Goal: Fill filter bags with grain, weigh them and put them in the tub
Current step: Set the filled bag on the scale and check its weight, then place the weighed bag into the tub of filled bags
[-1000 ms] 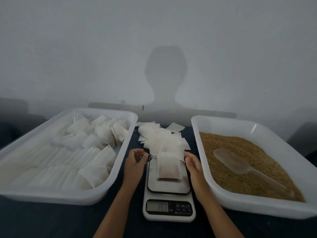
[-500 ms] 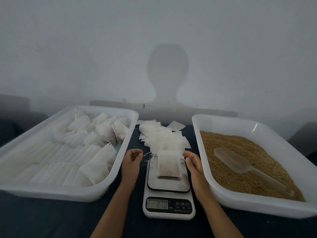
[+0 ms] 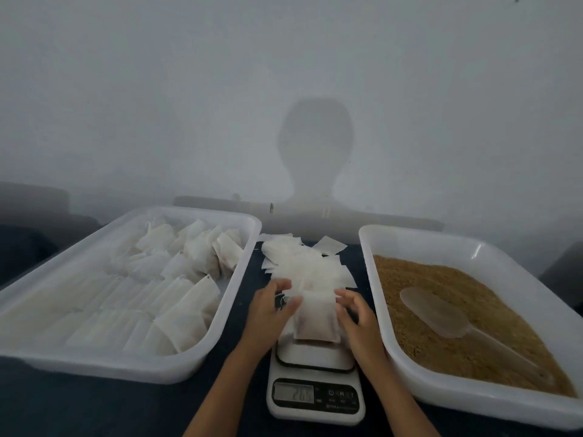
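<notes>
Nearest you, at the front edge of the dark worktop (image 3: 79, 408), the white scale (image 3: 315, 402) shows a lit display whose digits are too blurred to read. Compared with half a second ago, your hands have closed in from either side of the platform onto the filled filter bag (image 3: 316, 320). Your left hand (image 3: 268, 313) now pinches its upper left corner between thumb and fingers, beside the loose string. Your right hand (image 3: 356, 320) has its fingers curled against the bag's right edge. The bag's lower edge sits at the scale platform; whether it is lifted clear cannot be told.

On the left, the white tub (image 3: 195, 370) holds rows of filled bags (image 3: 176, 313) and its inner rim lies just beside your left wrist. On the right, the grain tray (image 3: 410, 386) has its inner rim just beside your right wrist, with a translucent scoop (image 3: 438, 313) lying on the grain (image 3: 410, 279). The lane between both rims is narrow and taken up by the scale.

Farther back in that lane, a heap of empty filter bags (image 3: 299, 260) reaches toward the worktop's rear edge against the wall (image 3: 284, 74).
</notes>
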A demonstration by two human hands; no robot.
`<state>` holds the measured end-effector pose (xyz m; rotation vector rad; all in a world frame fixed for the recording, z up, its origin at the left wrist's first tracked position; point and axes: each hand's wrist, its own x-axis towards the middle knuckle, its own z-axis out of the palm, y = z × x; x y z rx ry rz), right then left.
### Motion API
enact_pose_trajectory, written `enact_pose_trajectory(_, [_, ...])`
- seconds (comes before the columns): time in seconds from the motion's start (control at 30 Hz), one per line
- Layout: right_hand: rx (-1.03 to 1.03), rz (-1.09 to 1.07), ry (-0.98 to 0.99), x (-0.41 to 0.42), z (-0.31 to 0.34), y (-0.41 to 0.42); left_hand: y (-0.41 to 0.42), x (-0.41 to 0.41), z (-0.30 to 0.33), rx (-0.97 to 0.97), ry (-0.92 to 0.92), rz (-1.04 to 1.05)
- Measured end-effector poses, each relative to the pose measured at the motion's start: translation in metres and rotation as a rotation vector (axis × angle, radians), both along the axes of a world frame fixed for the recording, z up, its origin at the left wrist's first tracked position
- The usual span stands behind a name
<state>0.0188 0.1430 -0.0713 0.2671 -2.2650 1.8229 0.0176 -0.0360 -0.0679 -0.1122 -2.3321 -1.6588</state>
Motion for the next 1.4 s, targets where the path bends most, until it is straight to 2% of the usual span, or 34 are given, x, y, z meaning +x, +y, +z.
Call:
enact_pose_trajectory(0.13, [0.068,0.005,0.004,0.000,0.010,-0.007,0.015,0.000,0.011,-0.249,-0.055,-0.030])
enact_pose_trajectory(0.27, [0.020,0.017,0.096,0.004,0.031,-0.018,0.022,0.002,0.021,-0.374,-0.073,-0.060])
enact_pose_trajectory(0.5, [-0.094,0.122,0.215,0.003,0.093,-0.059,0.004,0.013,0.076,-0.300,0.039,0.183])
enact_pose_trajectory(0.63, [-0.064,0.192,0.259,-0.010,0.123,-0.098,-0.038,0.006,0.119,-0.503,0.101,0.304])
enact_pose_trajectory(0.77, [0.044,0.230,0.223,-0.030,0.131,-0.144,-0.087,-0.011,0.141,-0.670,-0.066,0.369])
enact_pose_trajectory(0.9, [0.269,0.131,0.149,-0.045,0.116,-0.181,-0.133,-0.030,0.128,-0.700,-0.251,0.364])
enact_pose_trajectory(1.0, [0.458,0.192,0.074,-0.047,0.104,-0.201,-0.153,-0.037,0.107,-0.735,-0.362,0.384])
enact_pose_trajectory(1.13, [1.041,0.308,-0.010,-0.051,0.089,-0.224,-0.163,-0.044,0.080,-0.666,-0.462,0.354])
enact_pose_trajectory(1.23, [1.342,0.347,-0.042,-0.054,0.083,-0.237,-0.169,-0.048,0.066,-0.678,-0.500,0.334])
enact_pose_trajectory(1.3, [1.458,0.384,-0.050,-0.055,0.082,-0.242,-0.175,-0.051,0.060,-0.672,-0.510,0.335])
enact_pose_trajectory(1.4, [1.494,0.444,-0.078,-0.055,0.081,-0.244,-0.180,-0.052,0.055,-0.684,-0.504,0.329])
